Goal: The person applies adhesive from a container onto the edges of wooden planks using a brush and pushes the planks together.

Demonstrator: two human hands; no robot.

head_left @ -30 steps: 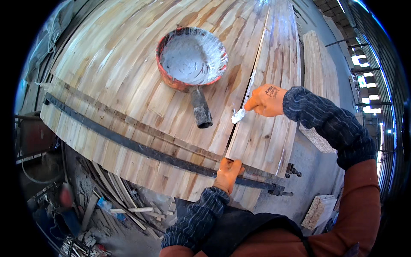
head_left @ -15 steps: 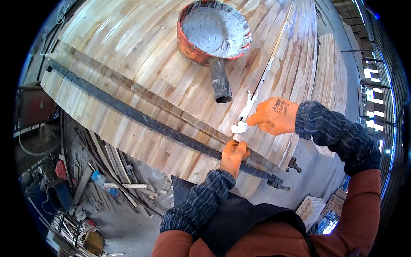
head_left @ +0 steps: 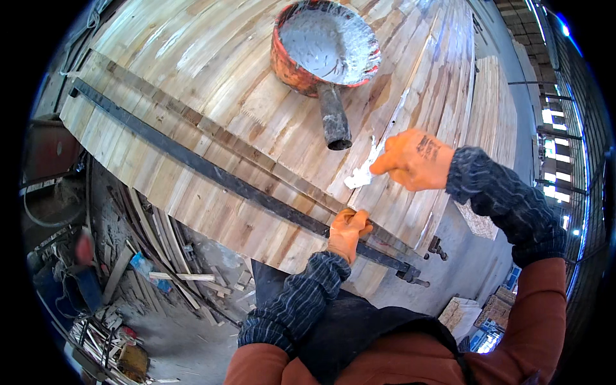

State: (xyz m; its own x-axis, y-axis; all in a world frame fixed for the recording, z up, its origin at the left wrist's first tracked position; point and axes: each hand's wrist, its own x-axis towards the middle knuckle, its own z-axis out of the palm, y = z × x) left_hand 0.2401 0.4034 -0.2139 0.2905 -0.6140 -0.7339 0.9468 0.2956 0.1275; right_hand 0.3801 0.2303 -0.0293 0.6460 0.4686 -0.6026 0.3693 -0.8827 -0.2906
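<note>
My right hand (head_left: 414,160), in an orange glove, is closed at a smear of white paste (head_left: 360,174) on a seam between boards. Whatever it grips is hidden by the fingers. Also gloved in orange, my left hand (head_left: 348,232) has its fingers curled at the edge of the upper wood panel (head_left: 289,147), beside a dark metal bar (head_left: 212,173). I cannot make out what is in it, if anything. Beyond my hands, a red-rimmed pan (head_left: 328,46) of whitish-grey paste sits on the panel, its tubular handle (head_left: 335,119) pointing toward me.
A clamp end (head_left: 410,274) juts past the panel's near right corner. Stacked boards (head_left: 491,115) stand at the right. Wood strips (head_left: 163,244) and scraps litter the floor at the lower left, near a blue container (head_left: 83,289). A chipboard piece (head_left: 459,314) lies at the lower right.
My right hand has moved slightly away from me along the seam, and the white smear's shape has altered. My left hand stays at the panel edge. The whole view has shifted a little.
</note>
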